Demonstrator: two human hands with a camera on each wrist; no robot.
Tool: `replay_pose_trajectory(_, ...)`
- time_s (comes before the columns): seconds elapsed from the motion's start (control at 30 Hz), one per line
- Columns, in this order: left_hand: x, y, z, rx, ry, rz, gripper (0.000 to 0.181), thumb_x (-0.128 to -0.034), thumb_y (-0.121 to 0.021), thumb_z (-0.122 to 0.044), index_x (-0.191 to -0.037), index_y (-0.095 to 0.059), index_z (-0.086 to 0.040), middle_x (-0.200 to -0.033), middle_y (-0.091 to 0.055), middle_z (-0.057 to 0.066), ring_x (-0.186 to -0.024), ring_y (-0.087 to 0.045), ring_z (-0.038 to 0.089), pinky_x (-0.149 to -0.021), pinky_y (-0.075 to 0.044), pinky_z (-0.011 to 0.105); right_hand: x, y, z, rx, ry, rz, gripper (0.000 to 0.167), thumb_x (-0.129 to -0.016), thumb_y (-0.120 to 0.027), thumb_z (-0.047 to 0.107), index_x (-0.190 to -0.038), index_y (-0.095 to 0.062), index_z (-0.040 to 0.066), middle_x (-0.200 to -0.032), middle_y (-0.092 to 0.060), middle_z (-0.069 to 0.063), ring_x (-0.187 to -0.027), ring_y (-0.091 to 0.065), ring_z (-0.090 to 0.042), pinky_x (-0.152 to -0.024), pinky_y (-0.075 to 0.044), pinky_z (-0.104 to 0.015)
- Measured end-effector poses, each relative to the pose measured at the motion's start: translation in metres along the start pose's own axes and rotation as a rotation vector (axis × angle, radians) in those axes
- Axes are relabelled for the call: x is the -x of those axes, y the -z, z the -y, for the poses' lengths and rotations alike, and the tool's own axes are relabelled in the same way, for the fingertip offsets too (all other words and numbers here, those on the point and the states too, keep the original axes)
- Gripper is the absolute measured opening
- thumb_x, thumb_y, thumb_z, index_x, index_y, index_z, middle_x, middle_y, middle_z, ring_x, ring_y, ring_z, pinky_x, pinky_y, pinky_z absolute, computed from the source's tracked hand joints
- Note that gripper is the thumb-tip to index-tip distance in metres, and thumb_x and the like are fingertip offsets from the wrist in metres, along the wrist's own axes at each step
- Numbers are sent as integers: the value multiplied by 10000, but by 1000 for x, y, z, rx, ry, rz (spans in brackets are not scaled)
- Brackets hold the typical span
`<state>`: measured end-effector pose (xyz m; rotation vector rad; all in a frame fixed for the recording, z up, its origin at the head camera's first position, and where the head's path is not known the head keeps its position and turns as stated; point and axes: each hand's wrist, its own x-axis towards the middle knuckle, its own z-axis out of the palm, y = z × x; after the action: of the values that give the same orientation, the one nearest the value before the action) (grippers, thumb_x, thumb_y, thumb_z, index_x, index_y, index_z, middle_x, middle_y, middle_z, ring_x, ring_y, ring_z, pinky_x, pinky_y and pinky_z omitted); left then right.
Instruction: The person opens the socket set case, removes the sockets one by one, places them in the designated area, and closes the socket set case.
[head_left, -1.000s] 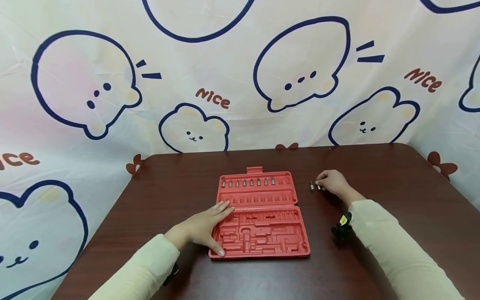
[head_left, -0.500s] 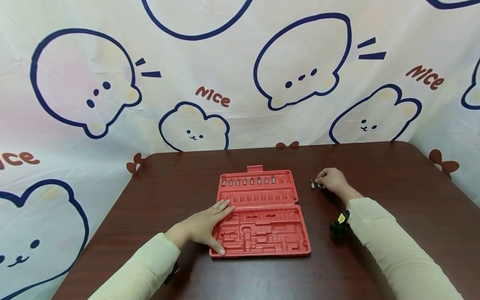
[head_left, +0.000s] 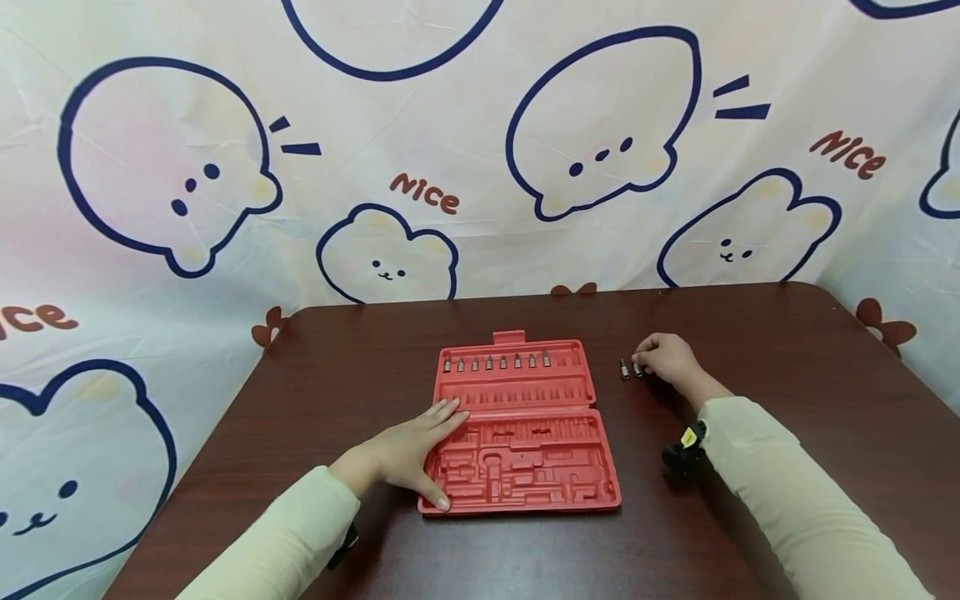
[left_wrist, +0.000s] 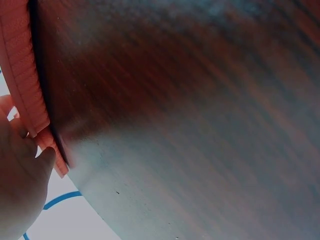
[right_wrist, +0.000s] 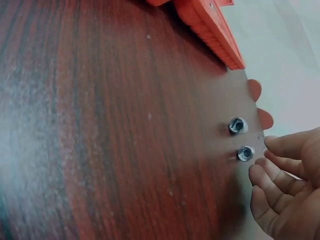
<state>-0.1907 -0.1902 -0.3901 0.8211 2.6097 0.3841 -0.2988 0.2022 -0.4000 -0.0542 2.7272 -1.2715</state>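
An opened red plastic tool case (head_left: 517, 506) lies on the table, its moulded slots facing up. A row of several small metal socket bits (head_left: 503, 363) stands in its far half. My left hand (head_left: 408, 446) rests with spread fingers over the case's left edge; the left wrist view shows the same hand (left_wrist: 20, 165) at the case's side. To the right of the case, two loose socket bits lie side by side: a left one (right_wrist: 238, 126) and a right one (right_wrist: 245, 153). My right hand (head_left: 667, 358) pinches the far end of the right socket bit, which its fingertips partly hide.
The case stands on a dark brown wooden table (head_left: 345, 367). Behind it hangs a pale cloth (head_left: 495, 258) with cartoon bears. A black wrist camera (head_left: 682, 454) sits under the right sleeve.
The right hand stays at the right socket bit, shifting only slightly; a little more of the bit shows than half a second ago. The left hand and case keep their places.
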Motion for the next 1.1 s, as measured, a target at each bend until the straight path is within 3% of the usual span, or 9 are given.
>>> replay_pose_trajectory(0.4,1,-1,3,8,11,6,1121,-494,-656,-647,-1393,-162,-196,-1443,-44,10,-1296,1,185,-958,-236,466,3,-7,19,-140,-21,72,265,-882,-479,153,-1026,-507,-69,-915,-539,-157,-761,-534,-228,-652,-446,-312)
replay_pose_trajectory(0.7,1,-3,5,-74,-30,-29,1123,-493,-591,-722,-1393,-163,-203,-1442,-61,7,-1296,-27,193,-971,-223,439,3,-21,36,-205,-12,104,286,-896,-452,169,-1059,-503,-61,-997,-539,-209,-834,-546,-246,-732,-442,-358)
replay_pose_trajectory(1.1,5,-1,3,-86,-59,-44,1096,-534,-563,-732,-1392,-169,-176,-1441,-78,6,-1296,-32,184,-970,-231,430,-3,-34,58,-252,2,122,296,-900,-441,173,-1061,-511,-66,-949,-552,-187,-828,-549,-245,-762,-442,-367)
